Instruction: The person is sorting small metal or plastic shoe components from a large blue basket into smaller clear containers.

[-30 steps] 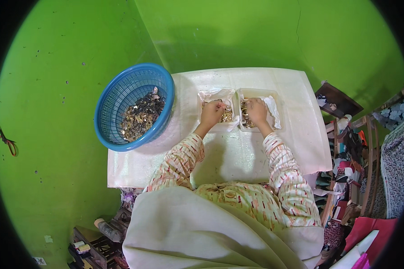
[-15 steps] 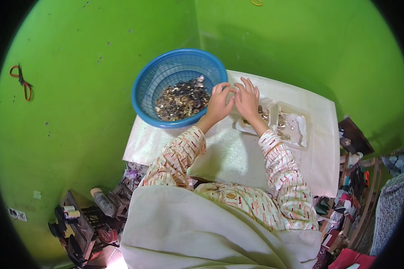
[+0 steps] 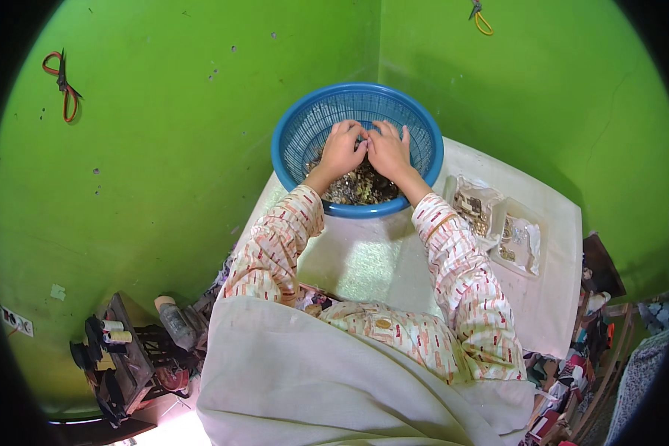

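A round blue plastic basket point(image 3: 290, 141) stands at the far left of a white-covered table point(image 3: 364, 264), holding a heap of small dark and pale bits point(image 3: 360, 189). Both my hands are inside it, side by side over the heap. My left hand point(image 3: 343, 149) has its fingers curled and touches my right hand at the fingertips. My right hand point(image 3: 388, 149) rests on the heap with fingers bent down. Whether either hand grips any bits is hidden by the fingers.
Two clear plastic bags point(image 3: 474, 208) point(image 3: 522, 244) with small pieces lie on the table to the right of the basket. Green walls close in behind; scissors point(image 3: 63, 82) hang on the left wall. A low stand with thread spools point(image 3: 115, 338) sits lower left. Clutter fills the right side.
My hands have left the two plastic bags and moved left into the blue basket. My head has turned left, so the basket now sits in the middle of the view.
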{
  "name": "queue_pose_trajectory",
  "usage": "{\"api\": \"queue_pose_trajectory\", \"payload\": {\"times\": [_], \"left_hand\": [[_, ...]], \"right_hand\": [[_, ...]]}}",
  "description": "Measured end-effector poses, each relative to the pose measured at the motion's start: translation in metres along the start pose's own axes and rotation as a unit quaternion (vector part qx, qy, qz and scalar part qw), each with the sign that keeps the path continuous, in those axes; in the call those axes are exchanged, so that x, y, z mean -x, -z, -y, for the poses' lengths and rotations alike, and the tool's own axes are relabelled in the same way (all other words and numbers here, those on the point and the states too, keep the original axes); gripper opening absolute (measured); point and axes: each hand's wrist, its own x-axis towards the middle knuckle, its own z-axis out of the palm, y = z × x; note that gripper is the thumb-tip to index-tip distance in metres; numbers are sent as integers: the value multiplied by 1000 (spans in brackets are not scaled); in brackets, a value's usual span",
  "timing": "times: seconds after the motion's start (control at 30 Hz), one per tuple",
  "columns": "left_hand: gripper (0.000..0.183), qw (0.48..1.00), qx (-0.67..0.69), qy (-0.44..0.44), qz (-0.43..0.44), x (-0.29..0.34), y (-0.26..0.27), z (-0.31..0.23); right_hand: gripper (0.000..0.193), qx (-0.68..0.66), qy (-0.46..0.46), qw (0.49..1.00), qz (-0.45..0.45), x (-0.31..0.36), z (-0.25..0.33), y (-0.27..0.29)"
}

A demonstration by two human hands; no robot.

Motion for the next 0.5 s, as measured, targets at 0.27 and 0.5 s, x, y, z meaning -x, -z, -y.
{"api": "queue_pose_trajectory", "payload": {"times": [0.27, 0.5], "left_hand": [[11, 993, -46, 72, 82, 20, -12, 74], [11, 978, -47, 63, 194, -14, -9, 127]], "right_hand": [[21, 46, -28, 987, 149, -13, 10, -57], [12, 85, 3, 964, 253, -62, -3, -103]]}}
